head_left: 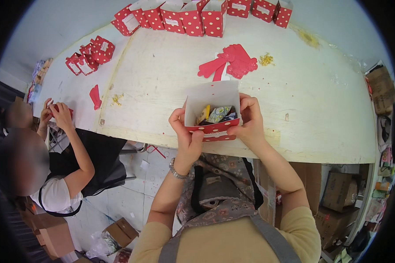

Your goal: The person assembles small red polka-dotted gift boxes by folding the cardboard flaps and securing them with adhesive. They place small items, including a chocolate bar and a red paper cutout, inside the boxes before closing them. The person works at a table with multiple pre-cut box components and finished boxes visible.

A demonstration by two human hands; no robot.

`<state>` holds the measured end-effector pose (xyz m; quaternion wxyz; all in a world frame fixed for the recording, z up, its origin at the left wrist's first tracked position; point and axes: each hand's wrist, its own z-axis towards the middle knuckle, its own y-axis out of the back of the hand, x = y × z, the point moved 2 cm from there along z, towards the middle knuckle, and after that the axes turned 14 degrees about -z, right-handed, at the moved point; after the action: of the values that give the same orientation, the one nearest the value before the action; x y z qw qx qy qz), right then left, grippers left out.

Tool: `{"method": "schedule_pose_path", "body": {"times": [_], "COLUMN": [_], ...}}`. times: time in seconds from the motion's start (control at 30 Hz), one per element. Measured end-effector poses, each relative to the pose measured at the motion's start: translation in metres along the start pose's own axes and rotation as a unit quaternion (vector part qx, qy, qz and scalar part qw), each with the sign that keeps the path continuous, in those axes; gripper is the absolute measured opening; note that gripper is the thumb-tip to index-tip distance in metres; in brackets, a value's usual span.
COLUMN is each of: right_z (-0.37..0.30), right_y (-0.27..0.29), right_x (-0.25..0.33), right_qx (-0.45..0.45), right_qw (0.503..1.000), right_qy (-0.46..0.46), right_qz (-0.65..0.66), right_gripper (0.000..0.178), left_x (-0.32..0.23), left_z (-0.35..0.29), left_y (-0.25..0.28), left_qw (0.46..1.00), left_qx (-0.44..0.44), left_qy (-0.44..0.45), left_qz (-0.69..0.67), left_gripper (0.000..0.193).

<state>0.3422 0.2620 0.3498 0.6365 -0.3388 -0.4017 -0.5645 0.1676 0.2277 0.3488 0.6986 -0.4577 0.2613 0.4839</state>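
Between my two hands is a red gift box with pale polka dots (211,135), its tall white inner flap standing up at the back. Small patterned packets (219,114) and a yellow item lie inside it. My left hand (186,131) grips the box's left side, thumb on the front. On the right side, my right hand (250,122) holds it the same way, thumb at the front corner. The box is just over the table's near edge. Beyond it lie a pile of red scalloped paper strips (237,61) and a small heap of gold fasteners (266,59).
Dotted red boxes (191,19) stand in a row along the table's far side, with several more (92,52) at the left. A co-worker's hands (59,114) handle a red piece near another red strip (95,97) and gold bits (116,100). Cardboard cartons (338,188) sit below right.
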Motion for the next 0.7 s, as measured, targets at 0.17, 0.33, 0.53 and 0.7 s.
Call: {"method": "schedule_pose_path", "body": {"times": [0.17, 0.33, 0.53, 0.7], "right_z": [-0.006, -0.006, -0.008, -0.004], "right_y": [0.0, 0.007, 0.007, 0.007], "right_x": [0.007, 0.014, 0.02, 0.015], "right_qx": [0.007, -0.001, -0.069, -0.099], "right_qw": [0.996, 0.995, 0.984, 0.988], "right_qy": [0.071, 0.038, -0.019, -0.053], "right_qz": [-0.058, -0.093, -0.161, -0.105], "right_gripper": [0.067, 0.056, 0.027, 0.02], "left_x": [0.008, 0.009, -0.003, -0.001], "left_z": [0.001, 0.0, 0.013, 0.018], "left_y": [-0.003, 0.004, -0.016, -0.025], "left_qw": [1.0, 0.999, 0.995, 0.985], "left_qx": [-0.028, 0.035, -0.079, -0.121], "left_qy": [-0.007, 0.021, 0.018, 0.118], "left_qz": [-0.007, -0.023, 0.063, 0.034], "left_gripper": [0.064, 0.048, 0.021, 0.021]}}
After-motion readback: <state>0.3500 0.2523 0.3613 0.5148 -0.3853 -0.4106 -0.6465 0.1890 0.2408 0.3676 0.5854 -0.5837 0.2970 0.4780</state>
